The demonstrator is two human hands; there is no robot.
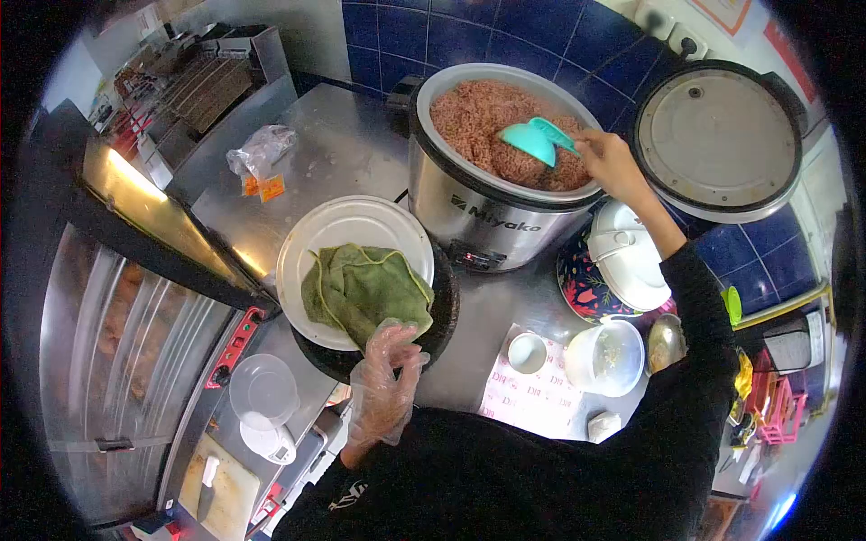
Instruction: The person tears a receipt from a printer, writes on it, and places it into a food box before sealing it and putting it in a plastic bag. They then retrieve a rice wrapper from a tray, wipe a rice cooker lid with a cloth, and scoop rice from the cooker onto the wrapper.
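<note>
My right hand (612,164), bare, is closed around the handle of a teal rice scoop (532,142). The scoop's rounded bowl rests against the reddish-brown cooked rice (469,113) inside a large steel Miyako rice cooker (451,185). In a clear plastic glove, my left hand (390,383) has its fingers loosely curved and apart, with nothing visible between them. Its fingertips are at the near edge of a crumpled green cloth (370,288). The cloth lies on a round white lid (302,230), which sits over a dark round container (442,320).
The cooker's lid (717,135) stands open at right. Below it are a floral container (586,284), a clear tub (604,361), and a white cup (528,353) on printed paper (514,401). Leftward are a plastic bag (262,151), a scale (269,442) and a knife (207,487) on a board.
</note>
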